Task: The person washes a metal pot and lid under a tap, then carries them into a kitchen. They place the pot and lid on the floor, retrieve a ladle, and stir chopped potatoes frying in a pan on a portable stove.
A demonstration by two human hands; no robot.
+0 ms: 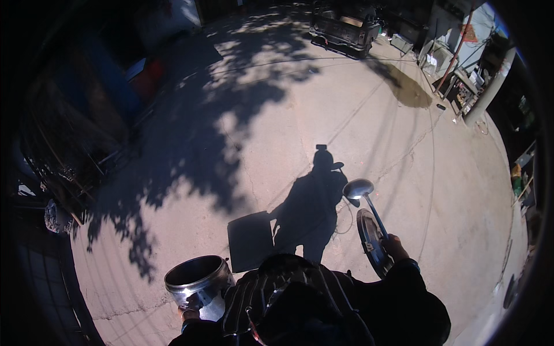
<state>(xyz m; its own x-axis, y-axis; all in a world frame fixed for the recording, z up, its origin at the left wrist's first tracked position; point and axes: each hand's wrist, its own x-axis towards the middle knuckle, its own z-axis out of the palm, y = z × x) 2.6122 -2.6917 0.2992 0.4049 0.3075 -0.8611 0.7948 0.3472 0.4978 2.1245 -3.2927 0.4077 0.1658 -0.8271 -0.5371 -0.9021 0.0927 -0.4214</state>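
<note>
At my left side is a tall, shiny metal pot [212,300], its round mouth tilted up and its inside dark. My left hand [189,313] grips it low on its near side; the exact hold is partly in shadow. My right hand [394,247] is closed around the handle of a metal ladle [358,189], whose bowl points up and away from me. A round metal lid [367,229] hangs edge-on beside the ladle handle, at the same hand. How the fingers hold the lid is hidden.
Cracked concrete ground [277,160] spreads ahead, crossed by tree shadow and my own shadow [314,207]. A small cargo vehicle [342,32] stands at the far end, near a wet patch [409,88]. On the right are a leaning pole [491,88] and clutter; stacked sticks [65,173] lie left.
</note>
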